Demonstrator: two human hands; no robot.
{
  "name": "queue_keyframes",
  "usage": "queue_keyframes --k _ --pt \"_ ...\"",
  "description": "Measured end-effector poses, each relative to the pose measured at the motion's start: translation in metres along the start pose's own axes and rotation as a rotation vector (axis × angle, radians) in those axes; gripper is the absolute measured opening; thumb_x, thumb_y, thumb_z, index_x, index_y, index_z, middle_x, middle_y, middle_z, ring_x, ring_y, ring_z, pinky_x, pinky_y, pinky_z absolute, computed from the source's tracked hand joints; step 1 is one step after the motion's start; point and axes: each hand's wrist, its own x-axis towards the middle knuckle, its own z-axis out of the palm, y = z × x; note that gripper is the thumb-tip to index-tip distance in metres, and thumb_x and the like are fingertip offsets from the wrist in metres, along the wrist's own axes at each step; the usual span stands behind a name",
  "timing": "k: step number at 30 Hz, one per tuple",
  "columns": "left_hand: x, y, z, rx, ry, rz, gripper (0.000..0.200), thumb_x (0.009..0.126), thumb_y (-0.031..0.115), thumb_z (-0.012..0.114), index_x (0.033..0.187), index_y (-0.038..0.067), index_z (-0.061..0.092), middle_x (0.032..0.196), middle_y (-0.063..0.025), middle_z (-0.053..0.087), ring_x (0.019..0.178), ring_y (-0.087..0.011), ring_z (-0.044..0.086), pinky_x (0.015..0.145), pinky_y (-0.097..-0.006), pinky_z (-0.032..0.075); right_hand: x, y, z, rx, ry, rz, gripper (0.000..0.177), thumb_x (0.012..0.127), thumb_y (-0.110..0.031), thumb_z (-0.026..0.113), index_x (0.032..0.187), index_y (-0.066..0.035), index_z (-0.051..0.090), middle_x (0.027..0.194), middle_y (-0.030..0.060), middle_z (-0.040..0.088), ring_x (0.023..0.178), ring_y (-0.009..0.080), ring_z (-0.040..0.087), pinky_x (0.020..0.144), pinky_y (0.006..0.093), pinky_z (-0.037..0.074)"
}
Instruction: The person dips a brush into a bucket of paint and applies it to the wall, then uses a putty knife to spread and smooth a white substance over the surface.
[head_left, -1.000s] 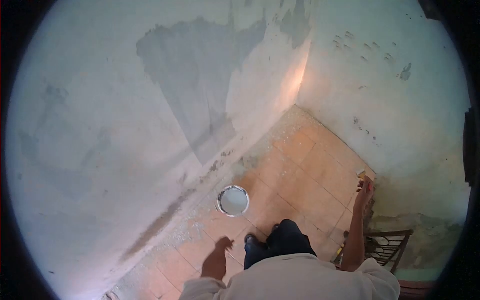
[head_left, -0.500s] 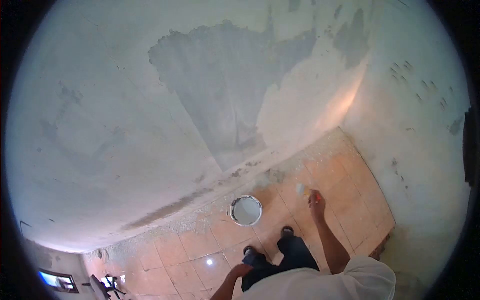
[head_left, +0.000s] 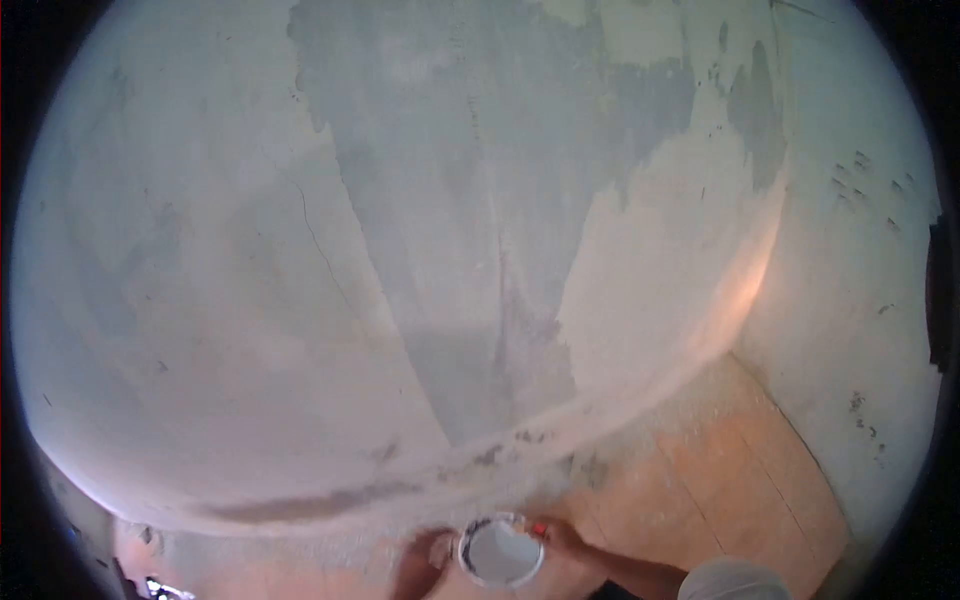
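A white round bucket (head_left: 463,562) of pale paint-like liquid is at the bottom of the view, its rim smeared dark in places. My right hand (head_left: 560,540) is closed around a paintbrush (head_left: 538,529) at the bucket's right rim; red shows on its handle, and its bristle end is over the bucket's mouth. On the other side, my left hand (head_left: 432,552) is low and close to the left rim, blurred, so I cannot tell how its fingers lie.
A large wall (head_left: 230,330) with a grey patch (head_left: 440,200) of exposed surface and a thin crack rises ahead. Orange floor tiles (head_left: 690,480) run along its base, with pale crumbs near the edge. A second wall (head_left: 860,300) meets it at the right corner.
My view has tilted up towards the wall, so the bucket sits lower in frame. The brush has gone from beside the bucket to its rim. My left hand has moved from my leg to the bucket.
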Motion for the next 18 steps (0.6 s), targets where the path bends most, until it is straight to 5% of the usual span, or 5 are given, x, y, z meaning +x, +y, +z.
queue_keyframes --k 1,3,5,13,18 --pt "0.048 0.026 -0.042 0.152 0.284 0.159 0.047 0.089 0.009 0.076 0.135 0.009 0.067 0.136 -0.0174 0.067 0.131 -0.0423 0.059 0.113 -0.0519 0.046 0.014 0.027 0.022 -0.037 0.005 -0.066 0.024 0.103 -0.031 0.072 0.117 -0.012 0.077 0.101 0.0082 0.080 0.081 0.0235 0.073 0.078 0.0371 0.059" --pt "0.126 0.022 -0.094 0.446 0.695 0.365 0.047 0.094 0.007 0.068 0.141 0.007 0.062 0.149 -0.0181 0.060 0.141 -0.0445 0.051 0.122 -0.0561 0.037 0.033 0.046 0.037 -0.085 -0.073 -0.105 0.037 0.103 -0.046 0.067 0.112 -0.011 0.077 0.093 0.0134 0.077 0.081 0.0318 0.074 0.075 0.0413 0.058" --pt "0.187 0.028 -0.118 0.561 1.009 0.617 0.042 0.091 -0.002 0.065 0.132 0.007 0.065 0.151 -0.0153 0.056 0.141 -0.0407 0.049 0.115 -0.0532 0.043 0.048 0.078 0.060 -0.132 -0.093 -0.150 0.048 0.103 -0.055 0.063 0.107 -0.010 0.077 0.088 0.0166 0.076 0.081 0.0364 0.074 0.074 0.0448 0.058" --pt "0.275 -0.035 -0.072 0.915 1.255 0.724 0.054 0.099 0.021 0.060 0.151 0.012 0.051 0.167 -0.0226 0.037 0.155 -0.0397 0.033 0.128 -0.0577 0.021 0.069 0.145 0.108 -0.312 -0.092 -0.343 0.045 0.099 -0.051 0.066 0.083 -0.009 0.069 0.077 0.0142 0.071 0.075 0.0404 0.071 0.068 0.0499 0.056" --pt "0.288 -0.041 -0.080 0.922 1.300 0.760 0.056 0.098 0.023 0.059 0.153 0.013 0.052 0.168 -0.0206 0.038 0.155 -0.0392 0.034 0.127 -0.0574 0.023 0.073 0.159 0.129 -0.288 -0.078 -0.311 0.048 0.099 -0.049 0.070 0.077 -0.006 0.066 0.073 0.0196 0.066 0.068 0.0408 0.064 0.063 0.0513 0.050"
